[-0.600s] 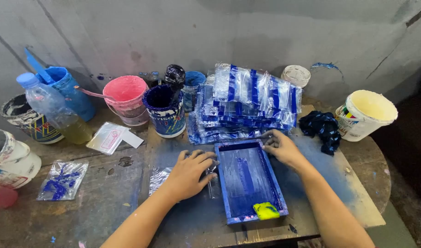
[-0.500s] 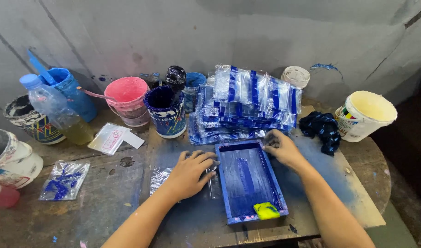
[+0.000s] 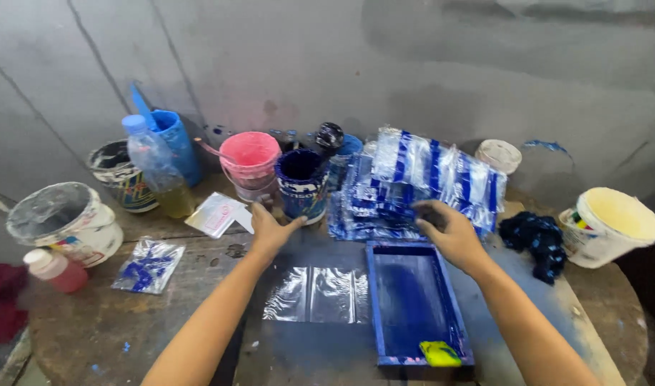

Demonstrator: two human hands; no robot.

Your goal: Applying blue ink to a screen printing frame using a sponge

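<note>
Blue printing frame [image 3: 413,304], 1 on table, right hand [image 3: 452,232] gripping its top edge, left hand [image 3: 270,230] open.

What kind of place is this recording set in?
Likely a small screen-printing workshop: an ink-stained round table crowded with paint buckets, a blue printing frame, and a stack of blue-printed plastic bags.

Looks like a small print/paint workshop, hand-done work. Signs: a worn round wooden table [image 3: 84,336] w/ blue ink stains, set against a bare grey cement wall [image 3: 427,64]; several used paint pots, e.g. a pink bucket [image 3: 250,155], a dark blue ink cup [image 3: 299,179], a cream tub [image 3: 614,223]; a blue-stained printing frame [image 3: 417,304] w/ a yellow sponge [image 3: 440,352]; a stack of blue-printed clear plastic bags [image 3: 420,182]; an ink-soaked rag [image 3: 533,239].
</note>
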